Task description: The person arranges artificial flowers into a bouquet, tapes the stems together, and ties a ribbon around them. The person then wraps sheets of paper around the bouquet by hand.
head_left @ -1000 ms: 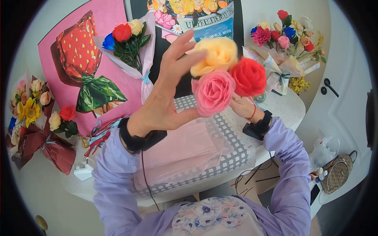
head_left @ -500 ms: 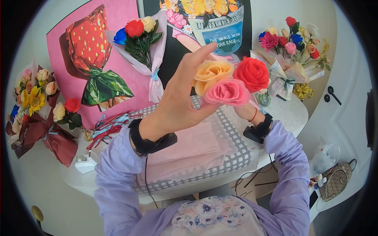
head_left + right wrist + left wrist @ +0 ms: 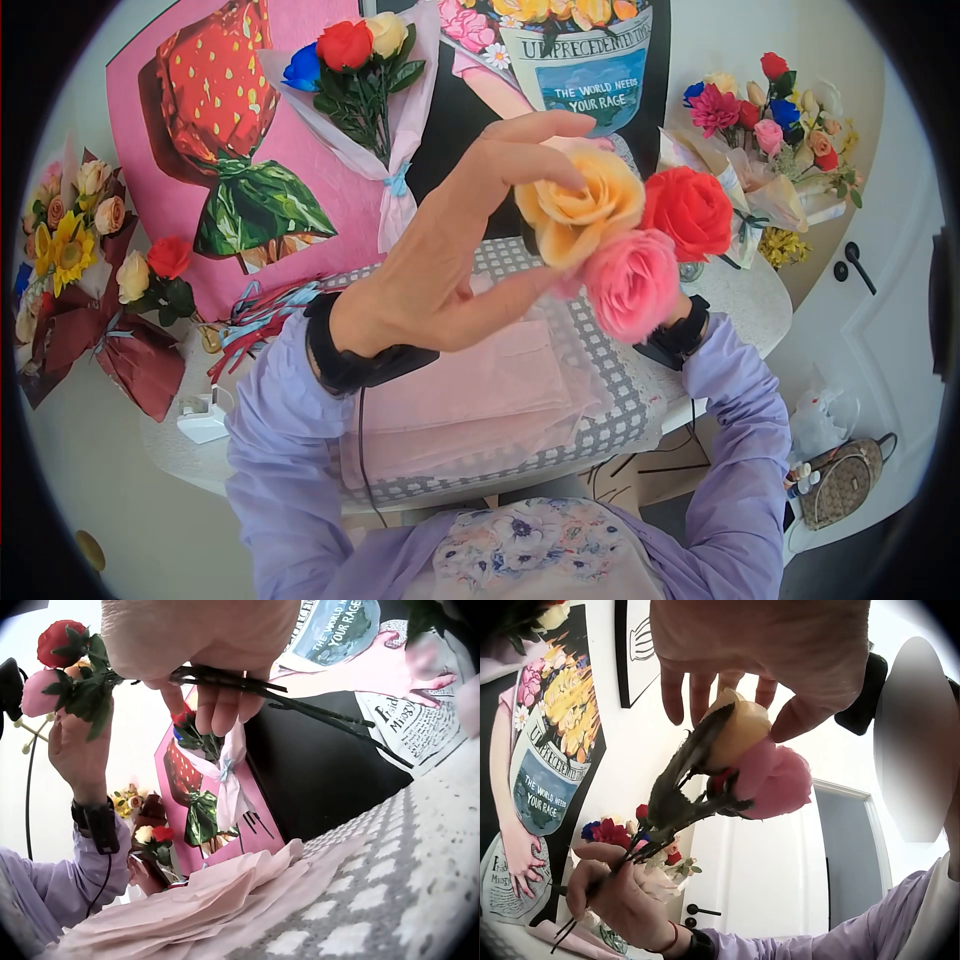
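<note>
In the head view my left hand [image 3: 450,240] cups the yellow rose [image 3: 585,205], fingers over its top and thumb beneath. Beside it are the pink rose [image 3: 632,285] and the red rose [image 3: 690,212]. The left wrist view shows the left fingertips and thumb against the yellow petals [image 3: 742,731], next to the pink bloom [image 3: 780,784]. My right hand [image 3: 630,900] grips the dark stems [image 3: 656,847] below. In the head view the blooms hide most of it. From the right wrist view, several bare stem ends [image 3: 337,720] stick out past the right hand [image 3: 199,637].
Pink sheets [image 3: 470,390] lie on a grey-and-white checked cloth [image 3: 600,430]. Ribbons [image 3: 265,315] and a white box [image 3: 203,415] are at the left. Wrapped bouquets stand left [image 3: 125,350] and right [image 3: 750,195]; another [image 3: 390,170] leans against the pictures behind.
The three roses have shifted right and a little down in the head view, with the pink one turned more toward it. My left fingers have come down over the yellow rose.
</note>
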Demonstrator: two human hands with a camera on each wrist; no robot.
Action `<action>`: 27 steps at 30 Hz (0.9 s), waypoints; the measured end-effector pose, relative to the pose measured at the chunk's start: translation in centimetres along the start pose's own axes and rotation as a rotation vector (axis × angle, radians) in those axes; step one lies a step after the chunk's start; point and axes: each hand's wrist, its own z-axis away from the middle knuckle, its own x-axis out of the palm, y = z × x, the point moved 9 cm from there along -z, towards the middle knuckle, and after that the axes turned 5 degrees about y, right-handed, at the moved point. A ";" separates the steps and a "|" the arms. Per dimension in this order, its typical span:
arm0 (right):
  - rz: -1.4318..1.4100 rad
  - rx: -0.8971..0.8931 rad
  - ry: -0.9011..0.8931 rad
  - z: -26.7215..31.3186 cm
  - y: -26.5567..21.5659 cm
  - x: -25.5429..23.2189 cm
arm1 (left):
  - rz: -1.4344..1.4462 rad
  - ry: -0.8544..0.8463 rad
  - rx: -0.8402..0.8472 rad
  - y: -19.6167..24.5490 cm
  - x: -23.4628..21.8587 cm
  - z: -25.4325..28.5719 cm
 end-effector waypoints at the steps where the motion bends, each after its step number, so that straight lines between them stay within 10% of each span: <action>1: -0.259 0.247 0.087 0.5 0.9 -0.2 | -0.016 0.029 0.034 0.3 -0.1 0.1; 3: -0.516 0.498 0.176 1.1 2.9 -0.1 | -0.030 0.062 0.066 0.8 -0.4 0.2; 5: 0.714 -0.235 0.159 -0.9 -3.1 -0.1 | -0.136 -0.058 -0.015 0.5 0.3 0.1; 7: 0.637 -0.152 0.144 -0.1 -2.7 -0.7 | -0.061 -0.073 -0.079 0.5 -0.3 0.0; 9: -0.654 0.356 -0.088 2.1 1.7 1.0 | 0.013 -0.092 -0.140 -0.2 -0.6 0.2; 12: -0.063 0.044 -0.089 -0.9 -0.5 0.9 | -0.150 -0.098 -0.099 -0.7 -0.9 0.5; 15: -0.296 0.027 -0.026 -1.2 -4.7 0.6 | -0.229 -0.006 -0.101 -1.6 -1.4 0.6; 21: -0.139 0.186 -0.114 -1.6 7.3 0.7 | -0.244 0.105 -0.071 -3.1 -2.7 2.1; 27: 0.023 0.108 -0.095 -1.1 6.8 0.6 | -0.091 0.122 -0.110 -5.3 -2.7 3.8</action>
